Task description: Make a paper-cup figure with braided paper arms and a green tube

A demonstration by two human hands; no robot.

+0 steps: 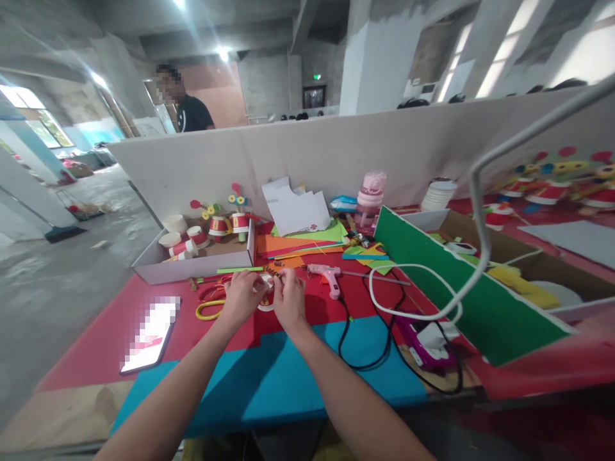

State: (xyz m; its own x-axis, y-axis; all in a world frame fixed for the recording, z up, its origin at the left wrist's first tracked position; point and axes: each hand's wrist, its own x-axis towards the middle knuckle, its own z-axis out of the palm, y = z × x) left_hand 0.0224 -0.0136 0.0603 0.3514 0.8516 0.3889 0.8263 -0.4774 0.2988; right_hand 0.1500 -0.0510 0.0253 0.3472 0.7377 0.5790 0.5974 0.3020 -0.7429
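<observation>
Close together over the red tabletop, my left hand (243, 296) and my right hand (289, 296) are both closed in a pinch. Between their fingertips is a small white piece (264, 280), partly hidden by the fingers; its kind I cannot make out. Just below it a white ring-shaped thing (266, 308) shows between the hands. Scissors with yellow handles (207, 312) lie beside my left hand. To the right of my right hand rests a pink glue gun (328, 276), with a black cord running from it. Small dark coils (275, 269) lie just beyond the fingers.
A phone (151, 336) lies at left. An open box (195, 272) holds paper cups and cup figures. Behind are white card (298, 208) and coloured sheets. At right stand a green-sided box (461, 288), a white cable (480, 211) and a purple power strip (425, 342). A person (189, 112) is beyond the partition.
</observation>
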